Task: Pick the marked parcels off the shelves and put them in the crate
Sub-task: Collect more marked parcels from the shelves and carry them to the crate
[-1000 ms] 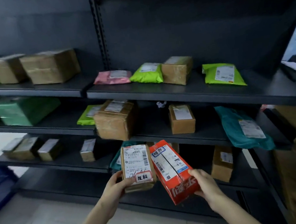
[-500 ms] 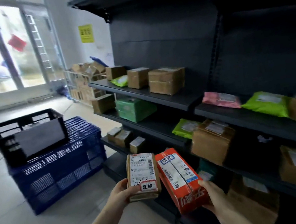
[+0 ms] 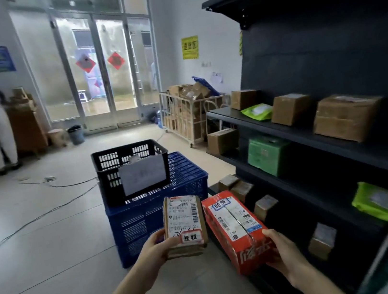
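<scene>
Brown cardboard parcel (image 3: 184, 226) with white barcode label; red-orange carton (image 3: 238, 231) with white lettering and labels. Black lattice crate (image 3: 132, 171) atop blue lattice crate (image 3: 157, 210). Black shelves (image 3: 312, 134); green pouches (image 3: 257, 112).

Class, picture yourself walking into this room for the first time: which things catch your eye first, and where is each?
The red parcel gripped in the right hand and the brown cardboard parcel in the left hand dominate the foreground. Behind them, mid-floor, a black crate sits on a blue crate. Dark shelves of boxes and green mailer bags fill the right side.
</scene>
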{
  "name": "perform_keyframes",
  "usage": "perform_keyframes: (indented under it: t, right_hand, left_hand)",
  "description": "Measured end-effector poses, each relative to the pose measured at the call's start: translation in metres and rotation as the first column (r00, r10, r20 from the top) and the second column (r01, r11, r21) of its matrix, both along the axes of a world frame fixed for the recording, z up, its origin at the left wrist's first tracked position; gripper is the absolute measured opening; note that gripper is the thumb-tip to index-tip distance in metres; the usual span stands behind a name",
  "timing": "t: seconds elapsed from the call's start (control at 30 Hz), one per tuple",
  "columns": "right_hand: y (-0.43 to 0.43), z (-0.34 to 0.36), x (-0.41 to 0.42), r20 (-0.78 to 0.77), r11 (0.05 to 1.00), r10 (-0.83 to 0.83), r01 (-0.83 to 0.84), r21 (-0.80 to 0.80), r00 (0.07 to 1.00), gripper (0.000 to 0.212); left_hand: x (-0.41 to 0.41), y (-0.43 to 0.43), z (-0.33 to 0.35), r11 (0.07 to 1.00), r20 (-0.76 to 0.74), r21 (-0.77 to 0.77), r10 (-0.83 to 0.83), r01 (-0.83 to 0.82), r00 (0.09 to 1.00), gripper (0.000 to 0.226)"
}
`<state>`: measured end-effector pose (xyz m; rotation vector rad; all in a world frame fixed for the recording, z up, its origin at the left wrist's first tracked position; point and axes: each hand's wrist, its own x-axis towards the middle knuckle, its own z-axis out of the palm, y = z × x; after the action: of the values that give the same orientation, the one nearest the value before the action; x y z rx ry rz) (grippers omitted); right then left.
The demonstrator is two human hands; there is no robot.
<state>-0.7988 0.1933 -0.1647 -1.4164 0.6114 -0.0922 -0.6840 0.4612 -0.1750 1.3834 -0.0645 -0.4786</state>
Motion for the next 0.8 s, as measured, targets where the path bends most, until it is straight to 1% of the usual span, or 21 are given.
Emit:
perform_keyframes:
  t: [0.07,0.17,0.27,0.33,0.47,0.53,0.67,0.8]
  right_hand:
    - [0.012,0.003,0.032,0.002,1.0,0.027,-0.027,-0.005,1.0,0.028]
    - [0.025,0.004,0.081,0.012,0.998,0.066,-0.066,0.012,0.998,0.029]
    - [0.031,0.002,0.131,0.01,0.994,0.113,-0.113,0.01,0.994,0.025]
    - [0.03,-0.002,0.17,0.004,0.991,0.135,-0.135,0.019,0.991,0.022]
    - [0.024,-0.008,0.252,-0.007,0.98,0.192,-0.192,0.056,0.981,0.015]
    - [0.018,-0.006,0.296,-0.017,0.975,0.214,-0.212,0.072,0.977,0.016]
    - [0.006,0.002,0.382,-0.031,0.962,0.264,-0.261,0.082,0.964,0.02]
    - [0.006,0.009,0.451,-0.039,0.946,0.315,-0.311,0.088,0.948,0.015]
  left_hand:
    - [0.023,0.016,-0.001,0.999,0.001,0.004,0.038,-0.038,0.999,0.09]
    - [0.06,0.034,-0.004,0.996,-0.001,0.007,0.09,-0.09,0.996,0.1]
    - [0.098,0.041,-0.007,0.991,-0.006,0.005,0.136,-0.136,0.991,0.099]
    - [0.127,0.042,-0.011,0.987,-0.01,0.008,0.16,-0.16,0.987,0.094]
    - [0.192,0.04,-0.019,0.974,-0.022,0.065,0.218,-0.217,0.976,0.063]
    - [0.226,0.035,-0.018,0.968,-0.02,0.083,0.24,-0.238,0.971,0.056]
    - [0.292,0.025,-0.01,0.955,-0.026,0.071,0.29,-0.288,0.957,0.061]
    - [0.347,0.022,-0.005,0.938,-0.038,0.064,0.342,-0.339,0.939,0.059]
